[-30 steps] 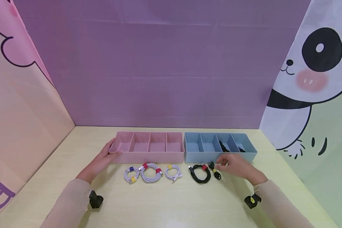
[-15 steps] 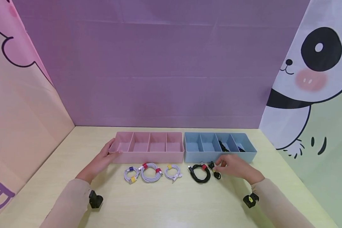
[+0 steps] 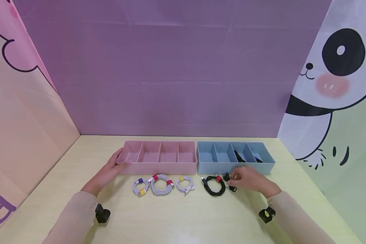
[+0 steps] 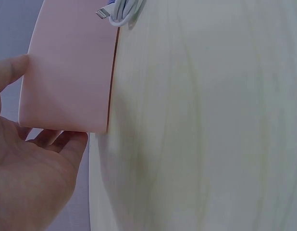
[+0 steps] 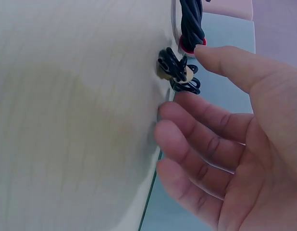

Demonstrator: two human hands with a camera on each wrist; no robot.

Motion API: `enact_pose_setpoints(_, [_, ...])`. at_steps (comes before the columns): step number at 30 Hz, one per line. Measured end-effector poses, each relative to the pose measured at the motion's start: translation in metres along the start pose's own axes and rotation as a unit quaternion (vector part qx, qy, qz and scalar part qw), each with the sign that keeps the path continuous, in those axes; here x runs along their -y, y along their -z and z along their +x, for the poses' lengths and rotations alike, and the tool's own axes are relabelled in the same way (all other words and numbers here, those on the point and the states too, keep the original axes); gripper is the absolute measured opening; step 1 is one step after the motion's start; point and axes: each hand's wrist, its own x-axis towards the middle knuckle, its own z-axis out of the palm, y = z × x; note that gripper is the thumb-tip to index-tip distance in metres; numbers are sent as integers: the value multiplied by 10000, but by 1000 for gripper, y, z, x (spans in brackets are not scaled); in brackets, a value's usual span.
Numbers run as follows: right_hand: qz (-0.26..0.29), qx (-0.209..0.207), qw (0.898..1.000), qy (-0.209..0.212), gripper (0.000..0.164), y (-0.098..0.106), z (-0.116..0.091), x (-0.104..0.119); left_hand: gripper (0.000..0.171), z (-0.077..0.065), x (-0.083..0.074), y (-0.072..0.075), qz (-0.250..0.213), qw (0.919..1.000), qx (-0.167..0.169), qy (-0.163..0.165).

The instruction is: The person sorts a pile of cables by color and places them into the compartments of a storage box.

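Well, my left hand (image 3: 108, 171) grips the left end of the pink box (image 3: 161, 168), thumb at its rim, fingers against the end wall. My right hand (image 3: 251, 179) is loosely curved, thumb and fingers apart, just beside the small black cable (image 5: 173, 65) in front of the blue box (image 3: 213, 168). Next to it lies a larger black coil (image 3: 206, 187); three white coils (image 3: 161, 194) lie before the pink box.

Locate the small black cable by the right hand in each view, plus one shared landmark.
Head: small black cable below centre, toward the right, by the right hand.
Left wrist: not in it.
Right wrist: above centre, slightly right.
Landmark: pink box, seen in all three.
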Motion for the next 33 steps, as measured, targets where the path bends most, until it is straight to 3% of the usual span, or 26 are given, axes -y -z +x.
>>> enact_pose_setpoints(33, [-144, -16, 9997, -179, 20, -5, 2, 10, 91, 1, 1, -1, 94, 9999, -3, 76])
